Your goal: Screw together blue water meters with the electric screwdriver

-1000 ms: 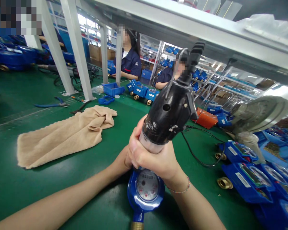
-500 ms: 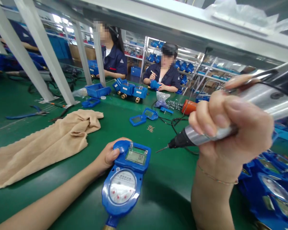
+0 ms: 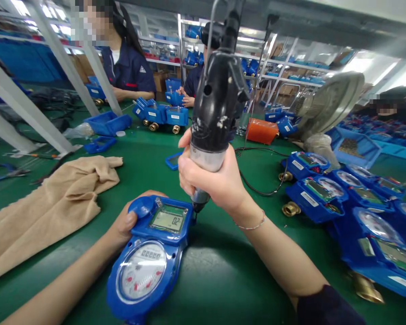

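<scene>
My left hand (image 3: pixel 128 219) grips a blue water meter (image 3: pixel 144 311) by the left side of its upper housing, thumb on the round blue cap. The meter has a round dial with red pointers and a small display reading 0.2. My right hand (image 3: pixel 211 178) is wrapped around a black and silver electric screwdriver (image 3: pixel 212 106), held upright with its tip pointing down. The tip is at the right edge of the meter's display housing; whether it touches cannot be made out. Behind my right hand a blue cover frame (image 3: pixel 173 160) is partly hidden.
Several blue meters with brass fittings (image 3: pixel 320 196) crowd the right side. A tan cloth (image 3: pixel 54 203) lies left, near pliers (image 3: pixel 8 174). A blue bin (image 3: pixel 108 123), more meters (image 3: pixel 160 115) and an orange object (image 3: pixel 262 131) are farther back. Co-workers (image 3: pixel 126 67) sit across the green table.
My right hand has swung the screwdriver from the right, tilted, to upright beside the meter's display. The view has turned right, bringing more of the meters there into sight. My left hand keeps its hold.
</scene>
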`<state>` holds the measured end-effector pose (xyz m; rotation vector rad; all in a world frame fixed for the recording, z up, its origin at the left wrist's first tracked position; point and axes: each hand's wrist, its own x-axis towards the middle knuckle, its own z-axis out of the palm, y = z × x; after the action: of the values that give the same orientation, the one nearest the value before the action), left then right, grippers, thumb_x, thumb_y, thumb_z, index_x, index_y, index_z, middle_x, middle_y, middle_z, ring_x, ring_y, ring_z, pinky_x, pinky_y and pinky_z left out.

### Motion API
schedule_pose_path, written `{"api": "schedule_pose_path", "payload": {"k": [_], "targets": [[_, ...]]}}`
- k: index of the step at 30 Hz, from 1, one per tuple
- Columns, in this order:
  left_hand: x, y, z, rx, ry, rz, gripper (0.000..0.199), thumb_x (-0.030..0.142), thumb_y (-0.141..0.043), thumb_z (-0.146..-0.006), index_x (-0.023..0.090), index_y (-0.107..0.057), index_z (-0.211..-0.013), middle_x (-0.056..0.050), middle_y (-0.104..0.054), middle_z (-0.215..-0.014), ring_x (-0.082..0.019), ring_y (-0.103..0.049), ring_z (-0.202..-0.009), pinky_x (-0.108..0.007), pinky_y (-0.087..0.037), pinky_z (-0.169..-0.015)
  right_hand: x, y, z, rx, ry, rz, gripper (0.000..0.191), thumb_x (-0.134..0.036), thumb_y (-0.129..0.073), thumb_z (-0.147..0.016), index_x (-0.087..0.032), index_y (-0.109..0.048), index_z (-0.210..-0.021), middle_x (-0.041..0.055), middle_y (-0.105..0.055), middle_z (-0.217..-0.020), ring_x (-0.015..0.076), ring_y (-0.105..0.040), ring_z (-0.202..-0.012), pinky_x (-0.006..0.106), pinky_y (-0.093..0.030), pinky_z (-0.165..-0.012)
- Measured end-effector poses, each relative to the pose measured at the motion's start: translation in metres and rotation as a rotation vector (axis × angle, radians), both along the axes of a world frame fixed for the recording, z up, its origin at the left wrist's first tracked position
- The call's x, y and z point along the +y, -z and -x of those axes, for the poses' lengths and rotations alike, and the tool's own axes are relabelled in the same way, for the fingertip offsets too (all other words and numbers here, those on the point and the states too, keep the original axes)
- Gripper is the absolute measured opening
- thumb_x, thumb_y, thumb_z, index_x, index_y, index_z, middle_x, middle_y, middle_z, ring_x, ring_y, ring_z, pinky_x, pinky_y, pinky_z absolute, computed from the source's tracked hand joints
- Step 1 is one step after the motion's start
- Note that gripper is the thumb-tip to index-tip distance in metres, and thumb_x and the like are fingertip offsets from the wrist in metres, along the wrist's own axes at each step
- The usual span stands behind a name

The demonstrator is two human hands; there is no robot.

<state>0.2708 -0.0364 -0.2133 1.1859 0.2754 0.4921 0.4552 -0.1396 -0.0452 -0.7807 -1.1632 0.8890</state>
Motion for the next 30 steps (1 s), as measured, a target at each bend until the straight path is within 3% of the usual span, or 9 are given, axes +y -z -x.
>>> {"api": "schedule_pose_path", "payload": {"k": [4,11,16,21,30], "targets": [[-0.002,0.000,-0.001,-0.028,-0.025,0.002,0.073,0.073,-0.062,-0.065,0.021,-0.055,-0.116,-0.009,-0.071,-0.102,-0.032,-0.068,-0.088,-0.042,-0.057,-0.076,-0.001,0.003,0.001,-0.011,-0.018,0.006,0.035,-0.021,-0.080,-0.069,-0.023,-0.049,-0.085,-0.0099,-0.052,-0.056,0.0090,-0.047,-0.041,0.024,-0.042,-0.042],[-0.010,-0.019,-0.004,0.029,-0.038,-0.048,0.070,0.070,-0.061,-0.067,0.020,-0.057,-0.115,-0.006,-0.069,-0.096,-0.030,-0.066,-0.085,-0.037,-0.054,-0.073,-0.014,0.007,0.003,0.013,0.084,-0.035,0.024,-0.021,-0.073,-0.075,-0.023,-0.052,-0.089,-0.0100,-0.049,-0.054,0.0079,-0.044,-0.039,0.023,-0.040,-0.040],[-0.009,-0.017,-0.003,0.034,-0.020,-0.029,0.071,0.070,-0.063,-0.067,0.020,-0.056,-0.116,-0.006,-0.071,-0.097,-0.030,-0.068,-0.085,-0.038,-0.055,-0.074,-0.020,0.012,0.002,0.083,0.138,-0.070,0.021,-0.022,-0.069,-0.079,-0.022,-0.052,-0.091,-0.0099,-0.049,-0.053,0.0074,-0.041,-0.038,0.023,-0.037,-0.040],[-0.008,-0.018,-0.005,-0.007,-0.001,-0.062,0.067,0.068,-0.064,-0.070,0.021,-0.055,-0.117,-0.003,-0.071,-0.095,-0.026,-0.068,-0.083,-0.034,-0.054,-0.073,-0.019,0.011,0.004,-0.060,0.182,-0.048,0.022,-0.018,-0.070,-0.076,-0.022,-0.050,-0.085,-0.0070,-0.050,-0.060,0.0087,-0.045,-0.043,0.026,-0.040,-0.043],[-0.007,-0.015,-0.005,-0.012,-0.017,-0.080,0.071,0.071,-0.064,-0.067,0.020,-0.057,-0.115,-0.005,-0.070,-0.095,-0.026,-0.067,-0.081,-0.034,-0.055,-0.073,-0.021,0.009,0.002,-0.057,0.073,-0.070,0.023,-0.014,-0.068,-0.077,-0.023,-0.049,-0.087,-0.0077,-0.052,-0.058,0.0097,-0.044,-0.042,0.027,-0.038,-0.043]]}}
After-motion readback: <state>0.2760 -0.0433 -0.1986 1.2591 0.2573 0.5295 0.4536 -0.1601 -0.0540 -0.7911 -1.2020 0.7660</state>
